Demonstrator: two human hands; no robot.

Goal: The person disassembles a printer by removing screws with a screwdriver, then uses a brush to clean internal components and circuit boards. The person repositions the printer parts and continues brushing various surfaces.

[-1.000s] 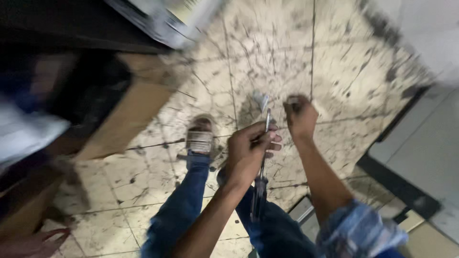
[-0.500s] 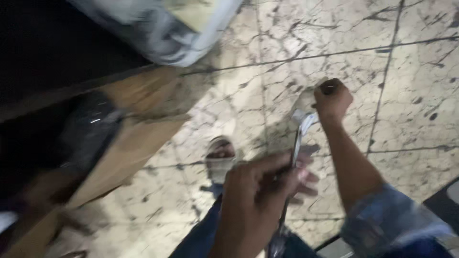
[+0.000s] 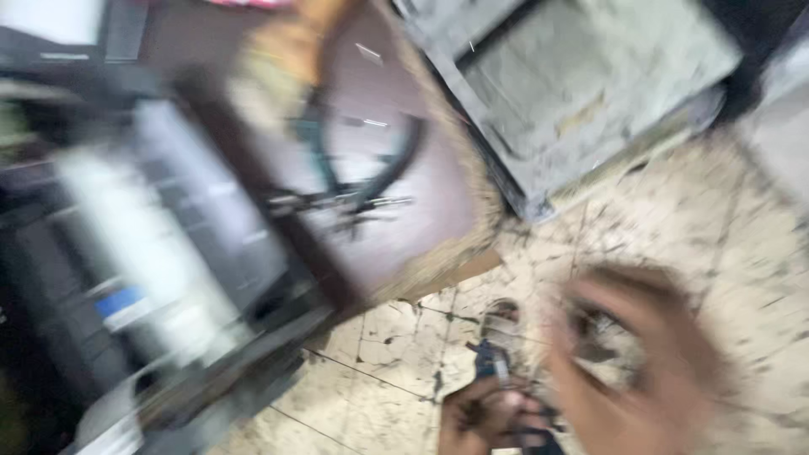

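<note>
The whole head view is smeared by motion. My left hand [image 3: 482, 418] is low at the bottom middle, its fingers curled round a dark thin metal tool [image 3: 533, 421] that barely shows. My right hand [image 3: 639, 364] is a large blur just right of it and higher, with bent fingers; whether it holds anything is unclear. Just above my left hand are my foot in a sandal [image 3: 500, 323] and a bit of blue trouser leg [image 3: 489, 361].
A dusty grey metal casing [image 3: 590, 93] lies at the top right on the cracked beige tile floor [image 3: 725, 244]. A brown wooden board [image 3: 421, 211] with a black cable [image 3: 394, 165] leans in the middle. A white and grey machine [image 3: 152, 253] fills the left.
The view has swung up and left, bringing the machine, board and grey casing into frame. Both hands have dropped to the bottom edge, and my right hand has come closer to the left.
</note>
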